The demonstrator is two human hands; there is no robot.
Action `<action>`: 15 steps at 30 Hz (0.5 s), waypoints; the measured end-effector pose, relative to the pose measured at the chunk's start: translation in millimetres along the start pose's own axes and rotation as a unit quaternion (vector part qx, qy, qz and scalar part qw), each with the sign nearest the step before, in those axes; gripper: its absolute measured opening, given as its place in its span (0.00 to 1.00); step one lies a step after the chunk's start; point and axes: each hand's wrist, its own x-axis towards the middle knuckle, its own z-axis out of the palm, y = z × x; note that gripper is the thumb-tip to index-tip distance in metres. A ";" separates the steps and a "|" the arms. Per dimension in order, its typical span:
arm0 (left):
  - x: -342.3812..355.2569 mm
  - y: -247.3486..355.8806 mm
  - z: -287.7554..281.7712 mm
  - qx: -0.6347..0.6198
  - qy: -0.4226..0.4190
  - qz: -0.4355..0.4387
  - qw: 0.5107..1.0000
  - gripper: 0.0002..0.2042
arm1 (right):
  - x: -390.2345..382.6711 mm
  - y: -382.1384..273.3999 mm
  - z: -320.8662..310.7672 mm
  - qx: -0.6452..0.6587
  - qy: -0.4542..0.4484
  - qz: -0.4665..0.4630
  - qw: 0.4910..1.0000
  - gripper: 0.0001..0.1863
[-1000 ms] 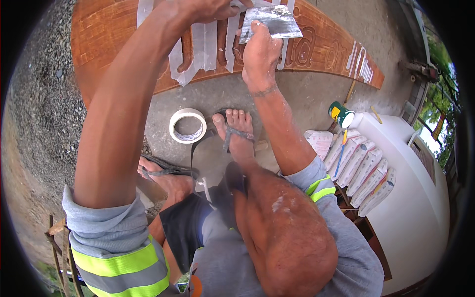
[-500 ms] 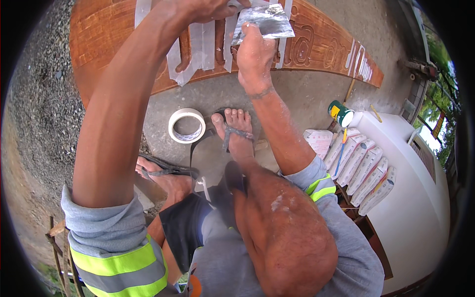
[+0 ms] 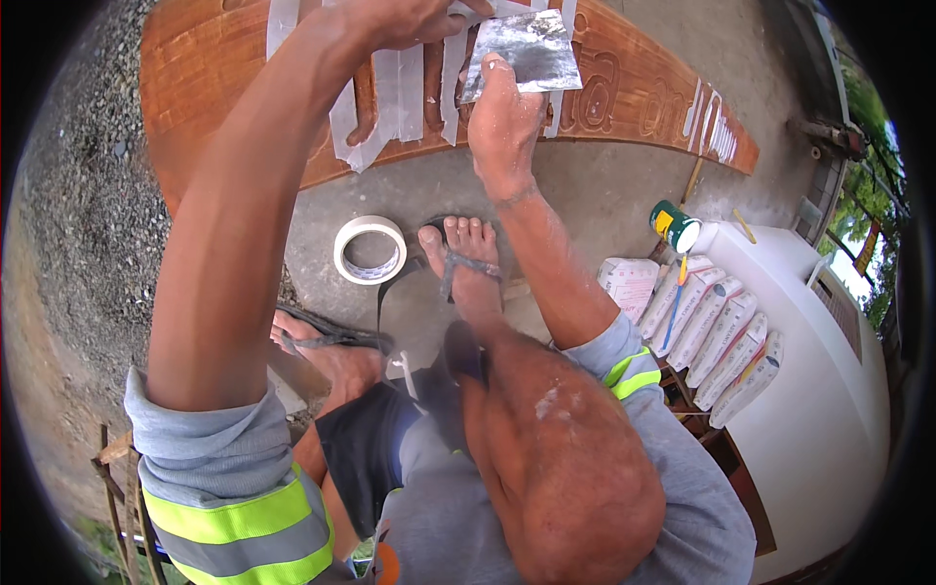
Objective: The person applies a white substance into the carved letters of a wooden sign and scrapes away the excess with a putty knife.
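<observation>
Right hand: clasped one flat, smeared, silver metal sheet. Left hand: was near one carved brown wooden board; finger spread could not be told.

Outdoor work yard, gravel, piled sacks

Gravel, left. Concrete floor, centre. Bags, white, several, in a row beside a white wall. Can, green and yellow, near the bags. Foliage, far right.
</observation>
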 end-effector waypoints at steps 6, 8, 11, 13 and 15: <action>4.0 -0.6 0.5 -0.014 -0.006 -0.011 1.000 0.12 | 11.4 11.2 5.3 0.034 0.022 -0.003 0.999 0.15; 2.7 -1.8 1.0 -0.010 -0.004 -0.008 1.000 0.12 | 12.1 12.2 3.2 0.009 -0.017 -0.010 1.000 0.15; 5.2 6.3 -2.2 -0.028 -0.010 -0.018 0.999 0.12 | 11.4 20.7 4.5 0.024 -0.002 -0.034 0.999 0.14; 2.2 1.0 -0.9 -0.024 -0.006 -0.016 1.000 0.12 | 8.3 16.1 3.6 -0.006 -0.021 -0.013 1.000 0.14; 0.9 -0.7 1.4 -0.020 -0.002 -0.013 1.000 0.13 | 4.6 11.7 3.8 -0.034 -0.038 0.008 0.999 0.13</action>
